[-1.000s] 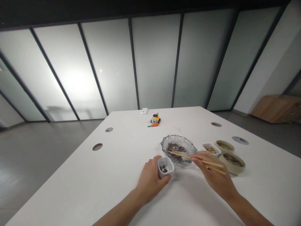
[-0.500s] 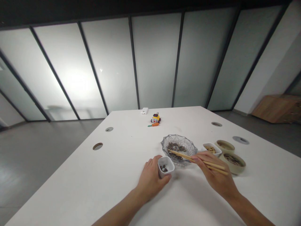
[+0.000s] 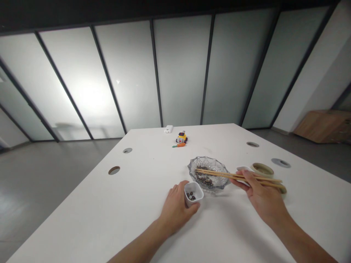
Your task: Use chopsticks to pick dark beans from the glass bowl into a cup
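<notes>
Fingers of my left hand wrap round a small white square cup on the table. A few dark beans lie inside it. My right hand holds a pair of wooden chopsticks, their tips reaching into a clear glass bowl with a scalloped rim. Many dark beans lie in this bowl; whether the tips grip one is too small to tell. Behind my right hand, a white dish and two greenish round bowls are partly hidden, the farther bowl showing more.
A yellow toy vehicle and an orange carrot-shaped toy sit farther back on the white table. Beyond them lies a small white device. Round holes pierce the tabletop along both sides.
My right hand has shifted right and turned, so the chopsticks lie flatter and their tips sit slightly farther back in the glass bowl. The left hand and cup have stayed put.
</notes>
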The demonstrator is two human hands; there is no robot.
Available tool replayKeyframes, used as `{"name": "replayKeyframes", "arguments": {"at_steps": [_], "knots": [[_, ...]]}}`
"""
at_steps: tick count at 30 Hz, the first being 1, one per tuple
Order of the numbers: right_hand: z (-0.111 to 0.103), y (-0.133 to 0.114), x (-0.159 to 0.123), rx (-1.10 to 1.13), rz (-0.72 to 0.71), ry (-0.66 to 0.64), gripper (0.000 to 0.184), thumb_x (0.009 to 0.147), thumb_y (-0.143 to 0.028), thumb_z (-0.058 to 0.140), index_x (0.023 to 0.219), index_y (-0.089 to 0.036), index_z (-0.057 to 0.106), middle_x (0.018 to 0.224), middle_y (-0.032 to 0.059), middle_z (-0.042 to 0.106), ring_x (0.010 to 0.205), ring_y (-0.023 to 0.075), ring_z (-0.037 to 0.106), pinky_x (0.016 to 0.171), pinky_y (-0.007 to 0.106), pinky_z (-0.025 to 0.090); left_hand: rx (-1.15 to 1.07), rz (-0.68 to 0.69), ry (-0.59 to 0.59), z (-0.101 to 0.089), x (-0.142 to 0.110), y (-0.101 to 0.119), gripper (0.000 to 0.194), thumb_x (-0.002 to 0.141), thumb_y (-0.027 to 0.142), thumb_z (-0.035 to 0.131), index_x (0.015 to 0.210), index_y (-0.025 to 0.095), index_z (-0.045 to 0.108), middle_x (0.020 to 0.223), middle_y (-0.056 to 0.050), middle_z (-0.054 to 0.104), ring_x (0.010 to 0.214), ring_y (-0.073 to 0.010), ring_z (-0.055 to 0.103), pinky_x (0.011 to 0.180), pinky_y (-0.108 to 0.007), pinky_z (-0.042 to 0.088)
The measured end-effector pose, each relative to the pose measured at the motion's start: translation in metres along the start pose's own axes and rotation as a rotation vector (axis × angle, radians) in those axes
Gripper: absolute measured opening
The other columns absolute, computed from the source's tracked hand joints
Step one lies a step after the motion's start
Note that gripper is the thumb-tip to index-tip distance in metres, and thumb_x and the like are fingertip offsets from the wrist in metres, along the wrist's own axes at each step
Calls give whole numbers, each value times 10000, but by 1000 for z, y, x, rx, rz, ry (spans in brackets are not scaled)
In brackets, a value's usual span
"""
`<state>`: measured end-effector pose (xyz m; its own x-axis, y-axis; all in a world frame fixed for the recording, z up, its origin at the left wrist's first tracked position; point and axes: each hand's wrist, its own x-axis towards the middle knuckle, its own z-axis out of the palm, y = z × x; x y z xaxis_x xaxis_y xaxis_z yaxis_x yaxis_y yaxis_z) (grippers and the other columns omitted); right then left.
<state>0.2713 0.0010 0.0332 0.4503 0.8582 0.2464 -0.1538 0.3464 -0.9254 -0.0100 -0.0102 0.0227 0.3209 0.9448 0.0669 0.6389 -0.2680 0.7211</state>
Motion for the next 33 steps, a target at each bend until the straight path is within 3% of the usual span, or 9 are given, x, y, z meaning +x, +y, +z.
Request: {"name": "replayKeyframes", "arguments": {"at_steps": [5,8,17,21,29,33], "knots": [[2,-5,2,181,185,33,380,620,-521,1048,775,-271,807,853,-20,827,801,176,807,744,321,746,7,-3,-3,1,0,0,569,882,318,756,1410,227,563,1378,-103,695,1280,-318,617,1123,-415,435],[2,-8,0,193,217,3,393,601,-537,1054,767,-274,814,860,-18,830,799,176,808,725,310,740,0,-6,-1,1,1,-2,601,883,335,764,1433,219,552,1383,-112,694,1295,-326,619,1135,-428,436],[1,-7,-4,64,21,-179,335,771,-591,951,794,-282,822,824,14,804,740,194,789,671,349,737,-18,40,22,-1,2,0,604,863,300,769,1430,243,570,1362,-104,708,1258,-329,628,1129,-467,458],[-1,-8,-2,26,-23,-217,325,812,-590,922,818,-276,836,826,23,794,715,173,774,685,316,727,-15,28,13,-3,3,1,567,860,290,769,1396,244,588,1348,-102,709,1240,-325,627,1108,-464,468],[-3,-8,0,0,-85,-220,354,858,-613,873,804,-267,825,818,27,783,727,181,774,674,308,715,-5,27,7,-3,2,0,556,870,309,760,1396,254,585,1375,-95,700,1264,-322,619,1128,-454,449],[-4,-5,0,-64,-184,-108,410,879,-671,821,809,-267,810,899,34,786,732,195,785,656,331,711,1,18,2,0,1,-4,587,870,331,763,1417,242,569,1369,-98,698,1274,-325,615,1128,-447,445]]}}
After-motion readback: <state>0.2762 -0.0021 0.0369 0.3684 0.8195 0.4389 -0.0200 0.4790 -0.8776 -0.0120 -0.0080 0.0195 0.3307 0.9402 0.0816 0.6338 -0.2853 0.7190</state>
